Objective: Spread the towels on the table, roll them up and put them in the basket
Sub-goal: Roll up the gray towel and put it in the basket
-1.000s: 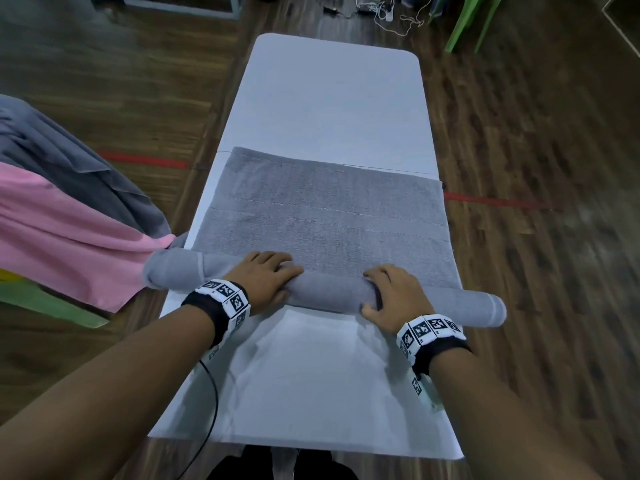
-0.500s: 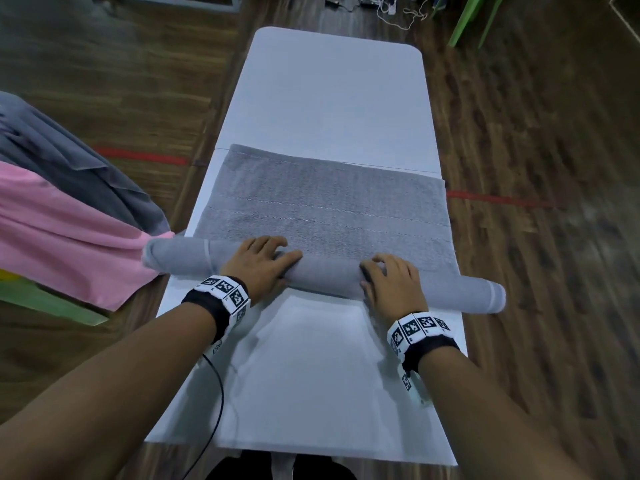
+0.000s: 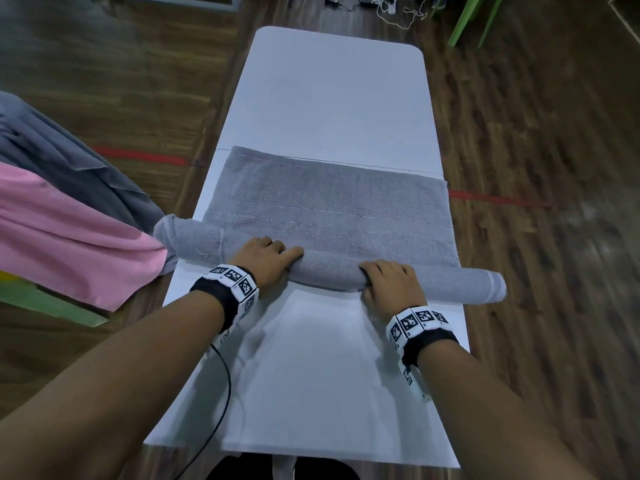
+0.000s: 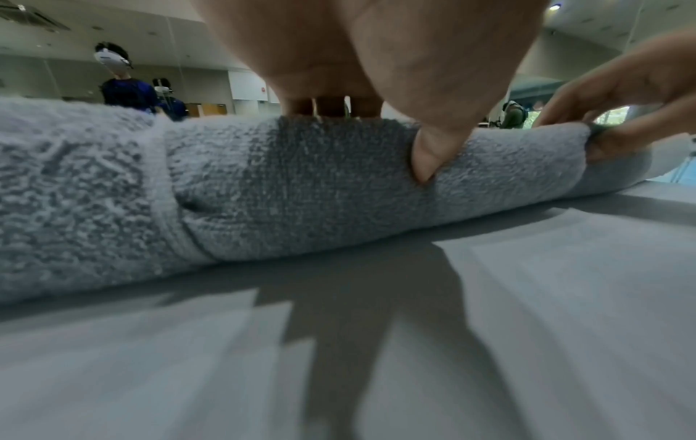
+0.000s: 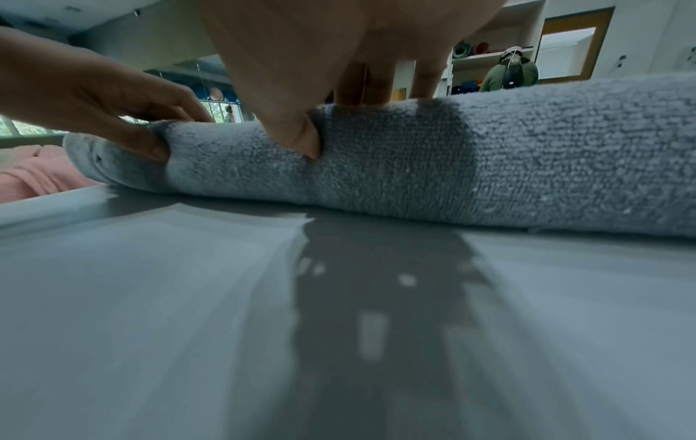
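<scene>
A grey towel (image 3: 329,202) lies across the white table (image 3: 332,98), its near part wound into a long roll (image 3: 329,271). Both ends of the roll stick out past the table's sides. My left hand (image 3: 272,256) grips the roll left of centre, fingers over the top and thumb (image 4: 429,154) dug into the near side. My right hand (image 3: 389,278) grips it right of centre the same way, thumb (image 5: 301,134) pressed into the terry. The right wrist view shows the roll (image 5: 527,163) resting on the tabletop. No basket is in view.
A pink towel (image 3: 69,244) and a dark grey cloth (image 3: 69,161) hang at the left, touching the roll's left end. A black cable (image 3: 223,393) runs under my left forearm. Green chair legs (image 3: 474,19) and cords (image 3: 381,5) are beyond the table's far end.
Both hands have rolled the towel a little farther from me, so the roll is thicker and the flat stretch beyond it is shorter.
</scene>
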